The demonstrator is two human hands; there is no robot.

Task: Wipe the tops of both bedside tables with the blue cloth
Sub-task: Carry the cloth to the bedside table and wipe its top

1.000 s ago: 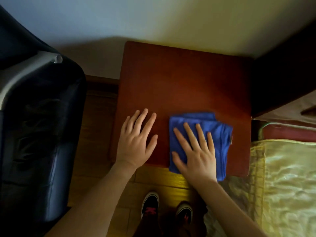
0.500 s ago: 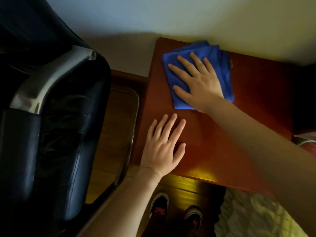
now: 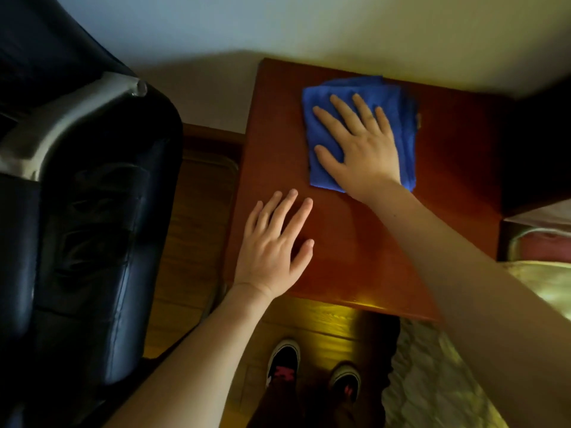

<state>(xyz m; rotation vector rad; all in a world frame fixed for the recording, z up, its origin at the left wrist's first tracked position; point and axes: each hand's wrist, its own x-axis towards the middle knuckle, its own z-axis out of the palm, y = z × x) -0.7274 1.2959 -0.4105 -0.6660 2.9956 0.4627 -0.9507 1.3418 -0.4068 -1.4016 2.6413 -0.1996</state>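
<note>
Where the lit wooden floor (image 3: 324, 322) lies nearest, two dark shoes (image 3: 282, 362) are seen. Just beyond, the left hand (image 3: 272, 251) is laid flat on the near left part of the red-brown tabletop (image 3: 355, 257), its fingers (image 3: 285, 211) straight, slightly spread, with nothing held. Farther back, close to the wall (image 3: 340, 26), the folded blue cloth (image 3: 404, 125) is pressed onto the tabletop by the right hand (image 3: 361, 146), whose fingers are extended and spread apart. A dark chair (image 3: 92, 227) is seen at the left.
</note>
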